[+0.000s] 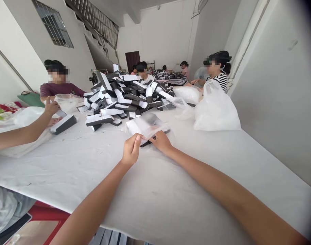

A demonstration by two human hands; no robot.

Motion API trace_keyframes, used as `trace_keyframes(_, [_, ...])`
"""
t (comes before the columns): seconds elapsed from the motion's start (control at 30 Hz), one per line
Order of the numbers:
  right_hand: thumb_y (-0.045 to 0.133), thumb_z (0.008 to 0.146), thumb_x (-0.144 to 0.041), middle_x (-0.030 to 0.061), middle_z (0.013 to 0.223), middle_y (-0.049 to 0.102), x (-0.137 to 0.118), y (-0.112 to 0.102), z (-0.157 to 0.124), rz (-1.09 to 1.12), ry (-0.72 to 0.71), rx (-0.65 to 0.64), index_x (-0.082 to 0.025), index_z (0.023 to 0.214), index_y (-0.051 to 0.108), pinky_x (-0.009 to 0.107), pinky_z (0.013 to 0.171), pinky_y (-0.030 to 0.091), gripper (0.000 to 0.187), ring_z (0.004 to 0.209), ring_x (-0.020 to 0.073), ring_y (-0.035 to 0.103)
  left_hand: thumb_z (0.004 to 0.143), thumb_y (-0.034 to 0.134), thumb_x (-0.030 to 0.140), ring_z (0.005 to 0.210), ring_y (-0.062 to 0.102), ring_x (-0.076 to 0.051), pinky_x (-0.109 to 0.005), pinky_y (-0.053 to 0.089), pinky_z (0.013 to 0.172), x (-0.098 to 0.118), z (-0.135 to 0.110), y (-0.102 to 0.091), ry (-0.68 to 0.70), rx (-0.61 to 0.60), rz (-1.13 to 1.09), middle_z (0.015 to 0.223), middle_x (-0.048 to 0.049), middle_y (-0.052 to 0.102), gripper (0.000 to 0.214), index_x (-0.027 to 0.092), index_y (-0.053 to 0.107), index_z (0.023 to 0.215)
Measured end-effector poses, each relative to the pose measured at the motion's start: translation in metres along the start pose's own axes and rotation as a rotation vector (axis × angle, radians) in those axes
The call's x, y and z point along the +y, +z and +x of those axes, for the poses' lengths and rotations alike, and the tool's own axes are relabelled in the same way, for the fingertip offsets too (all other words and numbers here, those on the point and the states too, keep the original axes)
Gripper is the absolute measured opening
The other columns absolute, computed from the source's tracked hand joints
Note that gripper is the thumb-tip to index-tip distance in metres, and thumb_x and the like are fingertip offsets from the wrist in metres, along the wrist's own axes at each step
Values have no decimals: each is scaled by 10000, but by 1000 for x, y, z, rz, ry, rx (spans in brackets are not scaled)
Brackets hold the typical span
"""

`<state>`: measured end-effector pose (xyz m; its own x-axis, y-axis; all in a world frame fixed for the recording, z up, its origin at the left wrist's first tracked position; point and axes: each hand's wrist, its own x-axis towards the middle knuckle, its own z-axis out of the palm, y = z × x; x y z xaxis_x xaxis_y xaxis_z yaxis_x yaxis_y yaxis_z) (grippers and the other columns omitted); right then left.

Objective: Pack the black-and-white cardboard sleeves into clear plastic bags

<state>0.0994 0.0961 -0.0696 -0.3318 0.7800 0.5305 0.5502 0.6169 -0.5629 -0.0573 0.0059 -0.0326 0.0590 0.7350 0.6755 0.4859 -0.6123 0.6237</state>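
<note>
In front of me on the white-covered table lies a clear plastic bag (145,126) with black-and-white paper boxes inside. My left hand (131,148) is closed, thumb and fingers pinching the near edge of the bag. The right hand (162,141) is at the bag's mouth, its fingers partly behind the film and closed around a black-and-white box (145,143), of which a dark edge shows. Just beyond the bag rises a big heap of the same folded boxes (130,98), white on some faces and black on others.
A full white plastic bag (216,109) stands to the right near the wall. At left, a co-worker's hands (52,109) hold a box (63,124) beside more plastic bags. Other people sit around the table (150,190). Below its front edge is something red (47,214).
</note>
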Motion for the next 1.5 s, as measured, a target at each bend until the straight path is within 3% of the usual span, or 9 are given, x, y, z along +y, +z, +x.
trace_keyframes(0.2, [603, 844, -290, 84, 1235, 585, 2, 1, -10, -51, -110, -3, -226, 1208, 589, 392, 943, 426, 369, 1150, 261, 523, 997, 288, 495, 529, 385, -124, -253, 325, 507, -4, 2, -3, -24, 29, 8, 591, 11, 396, 498, 181, 638, 834])
trace_keyframes(0.6, [629, 849, -423, 84, 1056, 662, -4, -2, -14, -173, -54, -59, -200, 1110, 603, 423, 941, 390, 344, 1062, 278, 557, 1005, 287, 471, 515, 353, -122, -258, 314, 513, -2, 4, -5, 21, 2, 32, 567, 20, 366, 493, 181, 639, 816])
trace_keyframes(0.83, [596, 866, -411, 153, 1228, 568, 3, 6, -15, -281, -113, -14, -170, 1213, 571, 454, 976, 387, 423, 1160, 318, 493, 1006, 287, 470, 510, 374, -122, -259, 336, 520, -2, 5, -7, 21, -22, 41, 568, 21, 387, 495, 181, 650, 832])
trace_keyframes(0.97, [580, 877, -355, 133, 1317, 520, -2, 5, -17, -261, -198, -56, -201, 1269, 545, 457, 1030, 355, 423, 1237, 305, 449, 1016, 231, 444, 632, 502, -148, -273, 419, 626, -9, 9, -10, -5, 22, 84, 687, -17, 530, 496, 185, 635, 890])
trace_keyframes(1.13, [457, 917, -239, 119, 1284, 551, -11, -3, -20, -150, -245, 55, -199, 1293, 500, 451, 1049, 339, 380, 1223, 271, 465, 976, 314, 284, 1021, 557, -219, -342, 451, 880, -52, 30, -23, -160, 234, 301, 1062, -108, 589, 312, 185, 608, 1013])
trace_keyframes(1.2, [407, 917, -186, 111, 1236, 582, -14, -5, -21, -116, -296, 56, -199, 1268, 514, 448, 1046, 340, 366, 1193, 258, 487, 877, 486, 228, 1162, 502, -288, -414, 422, 958, -77, 41, -35, -330, 131, 492, 1237, -165, 527, 288, 157, 563, 1145])
trace_keyframes(1.27, [378, 915, -156, 107, 1219, 595, -17, -7, -22, -100, -352, 32, -204, 1243, 532, 448, 1038, 347, 366, 1173, 252, 500, 790, 601, 204, 1290, 387, -378, -502, 356, 1023, -100, 51, -50, -411, -40, 727, 1373, -221, 437, 508, 110, 482, 1275])
trace_keyframes(1.37, [370, 912, -141, 107, 1237, 588, -17, -6, -22, -112, -431, 7, -214, 1215, 552, 456, 1015, 368, 361, 1181, 250, 498, 784, 608, 188, 1333, 327, -414, -537, 305, 1056, -127, 70, -73, -352, -212, 985, 1450, -234, 378, 622, 82, 403, 1361])
trace_keyframes(1.5, [394, 891, -110, 123, 1164, 612, -12, -1, -19, -154, -558, 71, -176, 1132, 585, 444, 953, 422, 314, 1129, 244, 526, 851, 532, 256, 1295, 384, -407, -530, 353, 1021, -158, 99, -89, -355, -322, 1119, 1442, -197, 408, 583, 124, 393, 1402])
